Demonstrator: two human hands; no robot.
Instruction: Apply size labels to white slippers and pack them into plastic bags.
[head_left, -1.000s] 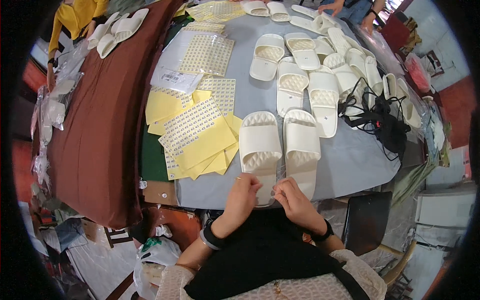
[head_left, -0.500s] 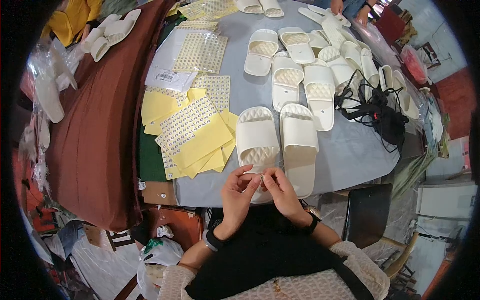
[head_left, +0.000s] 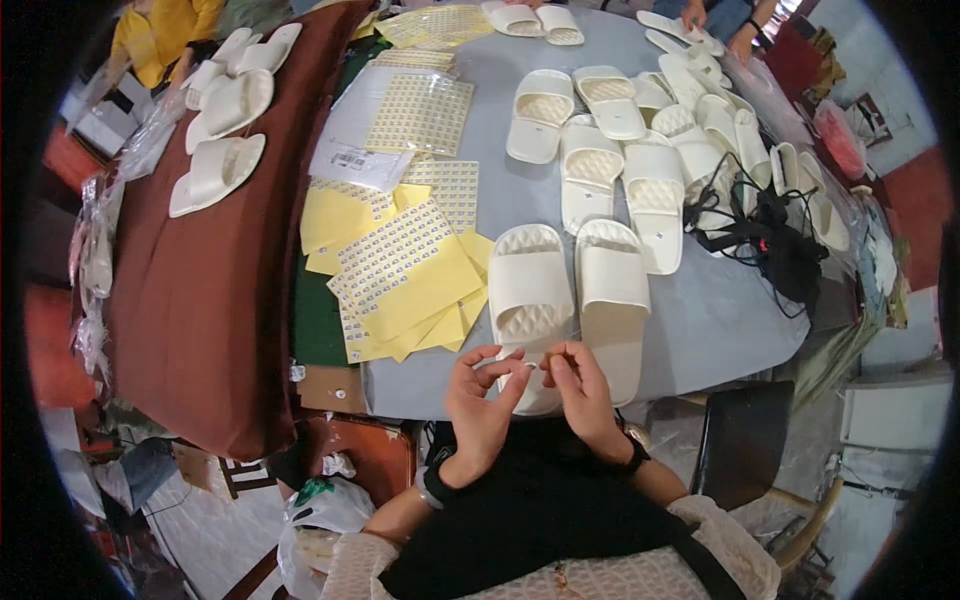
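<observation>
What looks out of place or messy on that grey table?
The tangled black bundle on the right side of the table stands out: its loose straps stray among the white slippers, and it matches nothing around it. The yellow sticker sheets on the left also lie askew. No spill or damage is evident.

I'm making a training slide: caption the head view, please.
Left hand and right hand close together over two white slippers, yellow sheets of stickers lying to the left.
</observation>
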